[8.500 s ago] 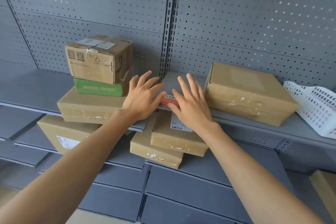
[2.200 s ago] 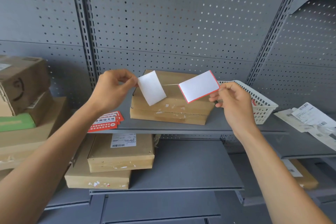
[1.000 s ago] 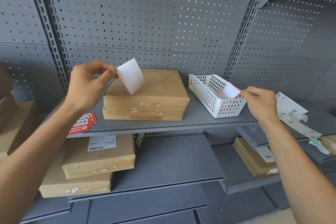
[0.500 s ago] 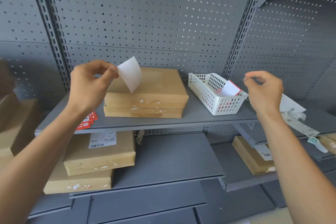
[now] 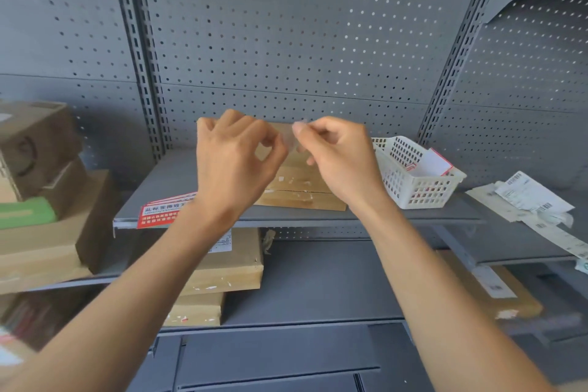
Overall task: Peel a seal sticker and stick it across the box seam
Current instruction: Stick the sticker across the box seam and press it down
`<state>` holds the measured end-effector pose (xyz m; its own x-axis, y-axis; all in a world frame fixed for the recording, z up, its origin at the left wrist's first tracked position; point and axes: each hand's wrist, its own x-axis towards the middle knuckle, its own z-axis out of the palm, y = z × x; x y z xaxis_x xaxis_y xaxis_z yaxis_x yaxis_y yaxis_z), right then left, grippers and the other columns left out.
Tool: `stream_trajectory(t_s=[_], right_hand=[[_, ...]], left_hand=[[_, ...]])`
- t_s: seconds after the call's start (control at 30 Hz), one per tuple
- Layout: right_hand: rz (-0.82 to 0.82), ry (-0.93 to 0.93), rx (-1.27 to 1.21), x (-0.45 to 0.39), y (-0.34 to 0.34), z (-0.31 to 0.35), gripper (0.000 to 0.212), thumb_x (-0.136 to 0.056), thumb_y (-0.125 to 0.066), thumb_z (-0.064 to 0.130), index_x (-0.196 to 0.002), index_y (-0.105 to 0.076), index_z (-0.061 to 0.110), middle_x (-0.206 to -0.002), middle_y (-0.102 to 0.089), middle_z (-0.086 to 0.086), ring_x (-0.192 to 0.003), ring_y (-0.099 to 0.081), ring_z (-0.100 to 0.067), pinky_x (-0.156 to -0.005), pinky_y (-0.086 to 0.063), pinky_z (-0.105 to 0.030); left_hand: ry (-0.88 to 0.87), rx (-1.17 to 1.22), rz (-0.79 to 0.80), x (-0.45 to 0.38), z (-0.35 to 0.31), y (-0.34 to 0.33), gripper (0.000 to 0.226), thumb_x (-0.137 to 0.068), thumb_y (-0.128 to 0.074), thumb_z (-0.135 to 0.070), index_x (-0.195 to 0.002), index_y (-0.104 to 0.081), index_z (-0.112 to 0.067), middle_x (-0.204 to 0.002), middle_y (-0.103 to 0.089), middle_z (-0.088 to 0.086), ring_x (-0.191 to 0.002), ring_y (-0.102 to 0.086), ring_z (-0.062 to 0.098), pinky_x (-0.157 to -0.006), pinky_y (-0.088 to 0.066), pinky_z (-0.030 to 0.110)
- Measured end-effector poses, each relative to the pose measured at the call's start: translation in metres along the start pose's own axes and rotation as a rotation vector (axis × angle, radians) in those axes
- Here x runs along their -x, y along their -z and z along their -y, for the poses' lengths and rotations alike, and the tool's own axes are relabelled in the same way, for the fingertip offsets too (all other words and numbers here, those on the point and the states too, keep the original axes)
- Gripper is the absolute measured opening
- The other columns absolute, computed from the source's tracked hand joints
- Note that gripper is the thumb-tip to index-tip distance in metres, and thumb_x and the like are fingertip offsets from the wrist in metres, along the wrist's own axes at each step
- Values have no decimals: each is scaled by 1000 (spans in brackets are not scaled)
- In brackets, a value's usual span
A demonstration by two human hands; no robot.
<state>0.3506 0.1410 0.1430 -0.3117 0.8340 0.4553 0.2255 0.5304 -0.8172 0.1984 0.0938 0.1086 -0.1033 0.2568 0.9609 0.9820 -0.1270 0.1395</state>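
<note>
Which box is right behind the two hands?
The flat brown box on the middle shelf, beside the white basket. The other boxes sit lower down or far off to the left.

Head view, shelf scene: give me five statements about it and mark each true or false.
1. Both hands, left hand and right hand, are raised in front of the flat cardboard box. True.
2. The white basket stands left of that box. False: it stands to its right.
3. The basket is empty. False: a red-edged white sheet lies in it.
4. Red seal stickers lie at the shelf's front edge. True.
5. A seal already spans the box seam. False: none shows there.
</note>
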Motion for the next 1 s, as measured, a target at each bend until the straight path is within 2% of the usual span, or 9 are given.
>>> stream_trajectory(t_s=[0.1,0.23,0.37,0.5,0.63,0.73,0.8,0.93,1.0], right_hand=[[-16,-23,38,2,-10,2,31,-85,-65,54,-77,-75,26,-73,-75,11,-66,-69,-8,-74,-60,-40],[-14,-28,-2,5,-11,6,22,-90,-70,37,-76,-75,21,-70,-75,7,-60,-63,-6,-70,-55,-32],[-1,-47,5,9,-11,6,13,-81,-66,34,-77,-75,26,-72,-76,5,-74,-73,-17,-79,-60,-50],[18,-37,-8,15,-3,6,12,-85,-66,23,-78,-74,20,-72,-75,0,-65,-67,-13,-71,-57,-43],[39,-1,-69,17,6,5,12,-93,-64,11,-86,-74,10,-75,-75,-1,-61,-62,-2,-62,-50,-14],[48,6,-92,18,9,1,11,-95,-65,13,-90,-74,9,-79,-76,-3,-65,-63,-5,-65,-52,-16],[59,16,-97,19,9,-1,11,-95,-65,13,-90,-74,9,-81,-76,-4,-66,-64,-6,-66,-52,-16],[74,43,-105,21,9,-2,11,-95,-66,12,-90,-74,7,-83,-77,-8,-67,-64,-5,-66,-50,-13],[81,52,-102,22,9,-4,11,-95,-66,11,-89,-74,6,-84,-77,-9,-66,-62,-3,-65,-49,-12]], left_hand=[[-123,-43,-61,1,-1,4,28,-91,-70,-19,-64,-64,-16,-61,-64,-5,-65,-59,27,-66,-32,41],[-248,-63,-106,6,3,6,28,-94,-69,-17,-67,-66,-14,-62,-62,-3,-65,-63,28,-63,-34,43],[-286,-7,-65,14,5,8,19,-98,-70,-22,-82,-79,-16,-75,-71,-5,-72,-65,30,-68,-34,43],[-11,150,21,17,11,16,17,-94,-75,-38,-98,-81,-23,-93,-73,-8,-88,-61,25,-75,-37,42],[372,404,21,18,20,26,17,-92,-75,-37,-106,-77,-28,-99,-71,-13,-96,-61,18,-85,-46,27],[613,547,34,16,29,28,15,-90,-77,-38,-102,-76,-29,-98,-74,-15,-95,-66,17,-87,-54,36],[686,607,73,16,31,28,12,-90,-77,-35,-96,-78,-25,-92,-77,-10,-92,-69,20,-88,-56,44],[732,694,143,15,26,31,10,-92,-76,-27,-84,-79,-22,-80,-79,-8,-82,-72,17,-88,-57,44],[746,715,173,16,26,30,13,-93,-75,-25,-83,-78,-18,-73,-76,-10,-65,-66,3,-73,-56,39]])
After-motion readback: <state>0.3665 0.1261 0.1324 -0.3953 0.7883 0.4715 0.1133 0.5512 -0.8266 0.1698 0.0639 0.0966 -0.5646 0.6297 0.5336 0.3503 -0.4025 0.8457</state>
